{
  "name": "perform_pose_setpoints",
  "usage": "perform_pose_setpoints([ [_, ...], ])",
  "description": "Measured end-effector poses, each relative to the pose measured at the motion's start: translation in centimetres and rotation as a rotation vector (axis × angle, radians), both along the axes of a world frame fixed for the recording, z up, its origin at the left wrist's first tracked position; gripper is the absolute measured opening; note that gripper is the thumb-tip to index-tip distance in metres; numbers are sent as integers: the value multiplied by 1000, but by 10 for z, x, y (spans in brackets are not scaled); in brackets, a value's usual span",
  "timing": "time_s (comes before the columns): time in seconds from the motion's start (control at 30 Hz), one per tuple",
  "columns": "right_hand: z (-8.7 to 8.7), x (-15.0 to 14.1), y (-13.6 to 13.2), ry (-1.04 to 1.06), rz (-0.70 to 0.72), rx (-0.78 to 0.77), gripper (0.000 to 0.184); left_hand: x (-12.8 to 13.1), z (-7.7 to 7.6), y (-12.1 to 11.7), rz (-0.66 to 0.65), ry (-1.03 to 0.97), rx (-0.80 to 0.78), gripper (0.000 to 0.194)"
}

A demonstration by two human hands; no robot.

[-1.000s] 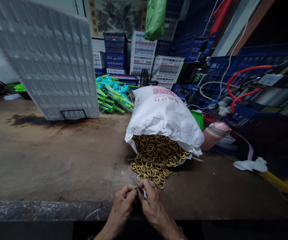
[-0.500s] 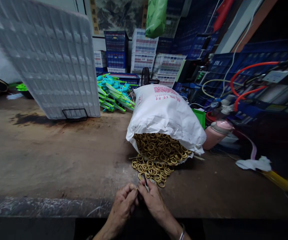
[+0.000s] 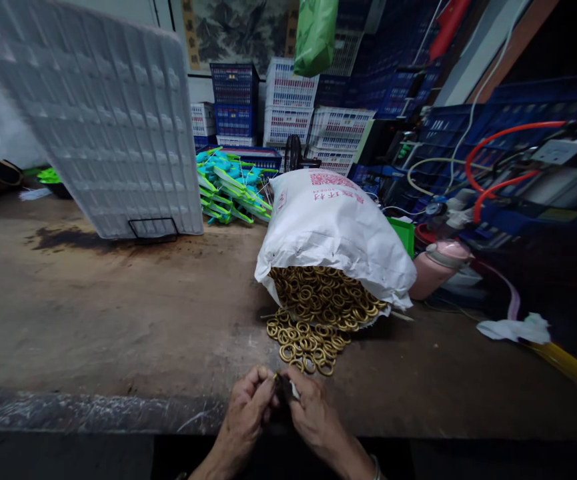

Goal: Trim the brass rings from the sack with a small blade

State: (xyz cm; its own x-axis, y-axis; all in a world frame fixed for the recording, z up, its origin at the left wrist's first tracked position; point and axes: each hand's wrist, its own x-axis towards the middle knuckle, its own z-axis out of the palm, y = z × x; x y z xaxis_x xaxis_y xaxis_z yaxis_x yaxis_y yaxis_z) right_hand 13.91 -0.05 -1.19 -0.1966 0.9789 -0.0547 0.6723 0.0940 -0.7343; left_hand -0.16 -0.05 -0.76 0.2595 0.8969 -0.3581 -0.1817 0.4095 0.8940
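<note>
My left hand (image 3: 245,408) is closed in a pinch at the table's front edge, and a small yellowish piece (image 3: 275,377) shows at its fingertips. Most of that piece is hidden, so its kind cannot be made out. Close beside it, my right hand (image 3: 314,410) is closed around a small tool (image 3: 295,391) with a pale handle and a dark end, which points toward the left fingertips. Just beyond both hands lies a loose pile of brass-coloured rings (image 3: 308,341). They spill from the mouth of a white woven sack (image 3: 335,223) lying on its side.
A ribbed translucent panel (image 3: 118,127) stands at the left of the wooden table (image 3: 118,320). Behind it are green and turquoise pieces (image 3: 233,187). A pink bottle (image 3: 441,267), a crumpled white tissue (image 3: 515,328) and hoses lie right of the sack. Crates (image 3: 288,100) are stacked behind.
The tool in my right hand has turned from pointing upward to pointing left, its dark end now by the left fingertips. The yellowish piece has come into sight. My left hand has hardly moved.
</note>
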Motion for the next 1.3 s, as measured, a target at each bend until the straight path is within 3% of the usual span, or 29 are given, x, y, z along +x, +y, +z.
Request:
perform_pose_setpoints([
  [0.1,-2,-2,-4,-124,34,-5,34,1,-3,1,4,-23,62,39],
  [0.27,0,-5,-4,-253,55,-4,38,2,-4,1,23,-28,86,41],
  [0.37,-1,-4,-1,-322,84,-10,40,-1,1,-2,29,31,127,41],
  [0.5,-7,-1,2,-417,13,32,36,-7,13,-12,-46,38,155,39],
  [0.6,-8,1,6,-405,-42,82,36,-10,17,-17,-85,-83,72,37],
  [0.77,3,4,20,-405,-190,153,31,-12,13,-12,-36,-219,-130,39],
  [1.03,10,3,32,-530,-186,102,35,-17,14,-6,47,-408,-204,20],
  [1.3,10,3,34,-508,-201,120,23,-14,3,0,133,-536,-363,22],
])
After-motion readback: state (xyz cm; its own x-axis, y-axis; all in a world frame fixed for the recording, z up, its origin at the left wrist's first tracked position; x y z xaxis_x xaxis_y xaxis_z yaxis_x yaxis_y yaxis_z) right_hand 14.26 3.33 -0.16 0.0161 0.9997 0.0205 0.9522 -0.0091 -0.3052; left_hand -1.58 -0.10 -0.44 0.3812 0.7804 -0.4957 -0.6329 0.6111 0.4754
